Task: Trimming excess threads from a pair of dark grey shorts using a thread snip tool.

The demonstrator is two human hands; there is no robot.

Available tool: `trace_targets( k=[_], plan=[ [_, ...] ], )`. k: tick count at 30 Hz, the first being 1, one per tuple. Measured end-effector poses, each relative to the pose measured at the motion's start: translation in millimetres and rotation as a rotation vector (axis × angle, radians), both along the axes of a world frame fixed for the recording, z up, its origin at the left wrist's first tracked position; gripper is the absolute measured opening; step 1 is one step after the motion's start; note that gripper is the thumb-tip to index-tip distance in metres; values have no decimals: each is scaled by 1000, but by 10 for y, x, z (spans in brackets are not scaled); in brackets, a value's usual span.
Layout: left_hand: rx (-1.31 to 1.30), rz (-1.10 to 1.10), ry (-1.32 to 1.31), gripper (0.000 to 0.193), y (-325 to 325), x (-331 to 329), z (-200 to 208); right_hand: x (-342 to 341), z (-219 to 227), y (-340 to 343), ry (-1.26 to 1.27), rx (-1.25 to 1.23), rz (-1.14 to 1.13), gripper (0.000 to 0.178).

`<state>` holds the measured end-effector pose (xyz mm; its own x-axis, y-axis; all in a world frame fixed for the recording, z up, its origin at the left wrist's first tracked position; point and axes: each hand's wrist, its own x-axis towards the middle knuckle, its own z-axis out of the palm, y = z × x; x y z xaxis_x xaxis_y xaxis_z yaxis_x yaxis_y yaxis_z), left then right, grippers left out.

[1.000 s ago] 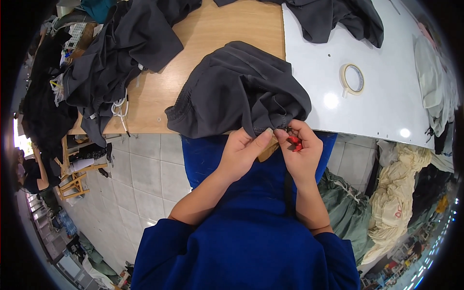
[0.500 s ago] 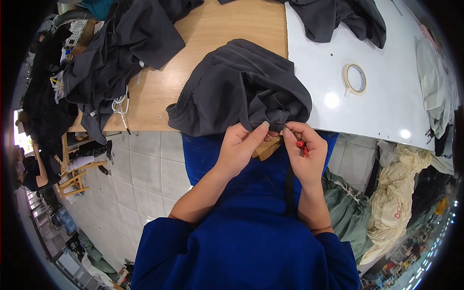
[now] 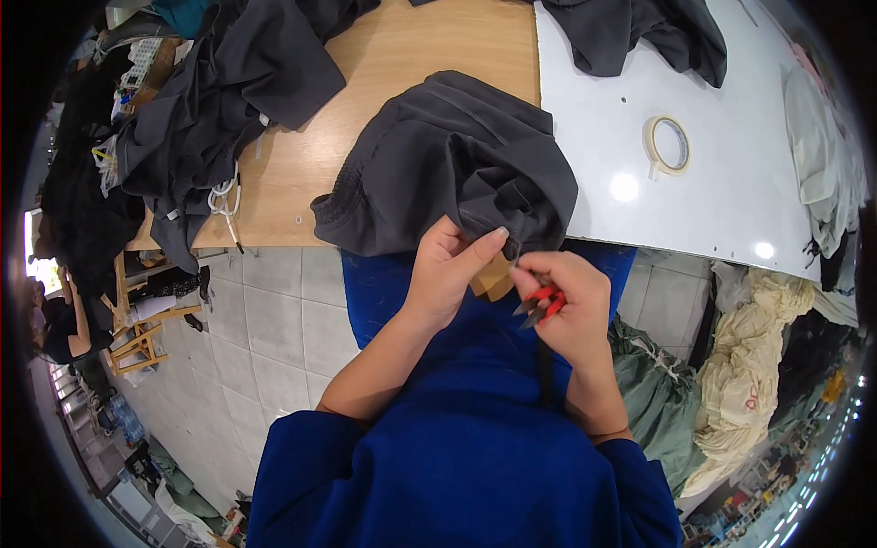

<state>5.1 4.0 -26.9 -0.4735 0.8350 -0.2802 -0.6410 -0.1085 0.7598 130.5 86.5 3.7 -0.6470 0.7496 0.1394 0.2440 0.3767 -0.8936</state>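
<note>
Closest to the camera, just over the blue-clad lap, the right hand has its grip closed round small red-handled snips, dark blades aimed left & down toward the other hand. Left hand sits just beside it, thumb & fingers pinched shut on the hem of a dark grey garment where the cloth droops off the counter edge; a tan tag or patch shows under the thumb, can't tell exactly what it is. Snip tips lie near the pinched hem, touching or not can't be told. Garment itself is bunched up w/ most of it resting on the wooden counter, front edge hanging over toward the person. Right of it, on the white counter section, lies a roll of pale tape, flat, well apart from the garment. Further back, another dark garment is heaped at the far edge. Left side carries a bigger pile of dark clothes spilling over the counter's end, w/ white cord loops dangling. Tiled floor below.
</note>
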Motion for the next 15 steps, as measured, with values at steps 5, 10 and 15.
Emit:
trace_targets(
  k=[5,10,15],
  plan=[
    [28,68,-105,34,41,15,-10,117,140,41,-12,33,304,24],
    [20,31,50,36,-11,72,-71,60,125,114,75,-400,63,40],
    [20,10,114,34,-55,115,-127,-83,-73,154,-13,-458,-49,29]
  ],
)
